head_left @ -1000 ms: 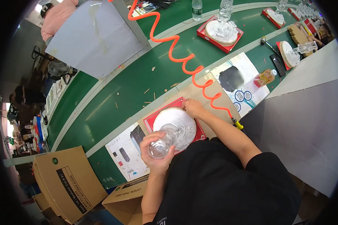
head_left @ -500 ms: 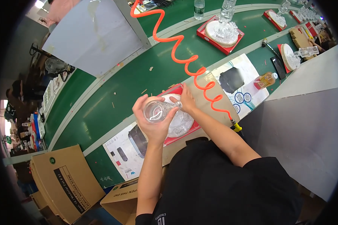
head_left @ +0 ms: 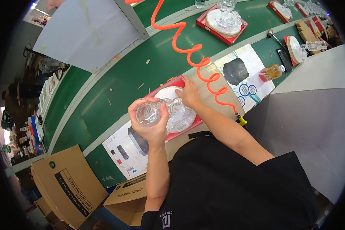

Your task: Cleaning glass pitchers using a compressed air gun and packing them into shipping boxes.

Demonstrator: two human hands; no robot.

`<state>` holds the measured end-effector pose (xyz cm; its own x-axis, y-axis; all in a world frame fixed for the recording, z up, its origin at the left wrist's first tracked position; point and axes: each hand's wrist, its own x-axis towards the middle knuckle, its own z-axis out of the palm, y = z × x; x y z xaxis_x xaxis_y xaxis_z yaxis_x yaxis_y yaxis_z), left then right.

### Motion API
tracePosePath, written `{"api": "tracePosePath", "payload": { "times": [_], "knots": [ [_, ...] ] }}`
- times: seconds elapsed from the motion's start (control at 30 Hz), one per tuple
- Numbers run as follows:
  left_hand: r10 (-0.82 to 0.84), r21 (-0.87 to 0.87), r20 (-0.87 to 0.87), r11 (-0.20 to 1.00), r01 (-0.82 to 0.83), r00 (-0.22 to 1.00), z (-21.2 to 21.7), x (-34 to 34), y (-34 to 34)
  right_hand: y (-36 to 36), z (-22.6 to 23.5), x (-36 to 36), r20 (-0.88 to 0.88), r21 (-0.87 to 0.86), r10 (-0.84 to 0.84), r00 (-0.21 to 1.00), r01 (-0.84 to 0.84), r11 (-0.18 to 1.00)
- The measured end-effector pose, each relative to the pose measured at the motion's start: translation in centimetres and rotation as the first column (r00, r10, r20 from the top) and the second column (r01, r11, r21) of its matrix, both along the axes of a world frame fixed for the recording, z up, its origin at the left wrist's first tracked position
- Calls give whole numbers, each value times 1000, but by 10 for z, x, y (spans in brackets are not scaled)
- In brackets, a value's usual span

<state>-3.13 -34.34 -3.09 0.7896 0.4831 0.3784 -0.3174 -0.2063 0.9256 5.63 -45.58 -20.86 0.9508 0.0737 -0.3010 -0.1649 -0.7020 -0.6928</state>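
My left hand (head_left: 151, 132) is wrapped round a clear plastic figure (head_left: 147, 114) whose wide round end faces up toward me. Its narrower part leans over a white round base (head_left: 168, 93), which sits in a shallow red tray (head_left: 203, 122) with more clear pieces on it. At the tray's far right end, my right hand (head_left: 189, 95) grips the rim, with the thumb lying over the edge of the base. Its fingertips are partly hidden. The left palm and the figure cover part of the tray.
A coiled orange air hose (head_left: 195, 50) hangs over the green bench (head_left: 130, 71), ending in a yellow fitting (head_left: 241, 120). Flat printed cardboard (head_left: 237, 71) lies under the tray. Right stand a drink bottle (head_left: 271, 73) and another red tray (head_left: 234, 38). Cartons (head_left: 63, 188) stand lower left.
My left hand and the clear figure have shifted slightly left relative to the tray. My right hand remains at the tray's right end. The whole view has moved a little.
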Motion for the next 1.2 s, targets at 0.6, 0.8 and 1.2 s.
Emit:
{"api": "tracePosePath", "payload": {
  "times": [0.6, 0.8, 1.2],
  "knots": [
    [47, 86, 70, 995, -53, 996, -14, 15, -14, 8, -1, 3, 22, 60, 12, 1000, -13, 998],
    [-152, 195, -13, 969, 151, 988, 1, -29, 31, -33, -1, -23, 255, 144, 182, 950, -224, 964],
    [186, 786, -497, 509, 349, 848, -79, -90, 41, -46, 53, -100, 471, -364, 745, 473, -665, 652]
  ]
}}
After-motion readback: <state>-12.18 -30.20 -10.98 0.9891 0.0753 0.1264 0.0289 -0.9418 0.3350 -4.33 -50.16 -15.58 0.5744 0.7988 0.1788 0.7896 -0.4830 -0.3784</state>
